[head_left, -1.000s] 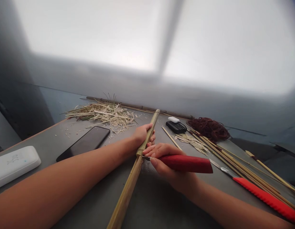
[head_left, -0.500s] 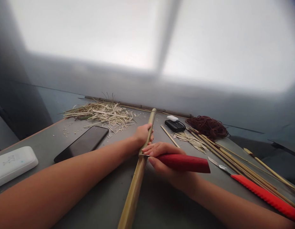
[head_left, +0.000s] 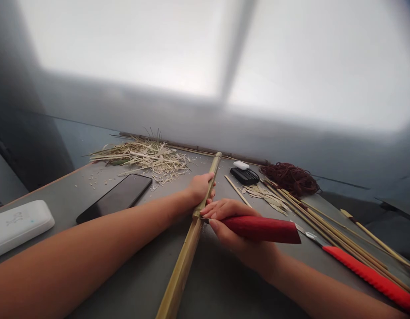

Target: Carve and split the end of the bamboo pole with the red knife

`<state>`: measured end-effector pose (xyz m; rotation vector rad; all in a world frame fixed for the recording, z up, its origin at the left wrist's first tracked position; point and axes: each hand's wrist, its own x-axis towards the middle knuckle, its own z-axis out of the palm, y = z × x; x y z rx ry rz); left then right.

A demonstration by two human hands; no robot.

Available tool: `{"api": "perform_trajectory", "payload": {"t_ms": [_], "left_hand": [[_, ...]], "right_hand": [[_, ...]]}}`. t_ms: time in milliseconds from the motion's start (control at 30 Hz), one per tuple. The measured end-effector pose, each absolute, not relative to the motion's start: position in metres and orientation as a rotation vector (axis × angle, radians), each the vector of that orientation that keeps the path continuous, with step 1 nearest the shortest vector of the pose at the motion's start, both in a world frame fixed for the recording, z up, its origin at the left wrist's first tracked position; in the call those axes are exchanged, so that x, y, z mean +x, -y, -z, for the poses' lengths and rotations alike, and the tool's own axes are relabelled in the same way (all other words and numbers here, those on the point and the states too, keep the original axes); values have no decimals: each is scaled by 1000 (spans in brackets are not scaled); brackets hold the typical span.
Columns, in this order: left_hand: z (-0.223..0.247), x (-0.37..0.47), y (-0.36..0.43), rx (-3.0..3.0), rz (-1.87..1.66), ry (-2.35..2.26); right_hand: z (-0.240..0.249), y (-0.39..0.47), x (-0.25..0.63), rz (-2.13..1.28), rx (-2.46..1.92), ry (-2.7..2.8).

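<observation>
A long bamboo pole (head_left: 181,270) runs from the bottom edge away from me, its far end resting toward the back of the table. My left hand (head_left: 202,188) is wrapped round the pole beyond its middle joint. Nearer to me, my right hand (head_left: 230,217) grips a knife (head_left: 261,229) by its dark red wooden handle. The short blade meets the pole at the joint ring, mostly hidden by the fingertips. My right fingers also lie close against the pole.
Bamboo shavings (head_left: 148,157) are heaped at back left, near a black phone (head_left: 115,198) and a white case (head_left: 22,227). Rightward lie a black device (head_left: 244,176), brown cord (head_left: 289,178), thin bamboo sticks (head_left: 327,223), flat bamboo slivers (head_left: 266,197) and a red-handled saw (head_left: 367,272).
The pole's far end has swung slightly right and its near end left. My right hand and the knife have shifted a little right, the blade still at the joint. The whole view has moved slightly.
</observation>
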<state>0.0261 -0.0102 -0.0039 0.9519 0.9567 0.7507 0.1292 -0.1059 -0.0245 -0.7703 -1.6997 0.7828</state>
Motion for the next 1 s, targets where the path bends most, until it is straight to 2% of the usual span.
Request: {"api": "perform_trajectory", "payload": {"t_ms": [233, 467, 700, 1000], "left_hand": [[9, 35, 14, 1168, -813, -1105], [2, 15, 11, 761, -678, -707], [11, 12, 4, 677, -636, -469], [-1, 30, 18, 855, -678, -891]], "right_hand": [[24, 109, 137, -802, -848, 1733], [19, 104, 121, -806, -779, 1692], [19, 103, 120, -750, -761, 1689], [17, 109, 134, -788, -812, 1695]]}}
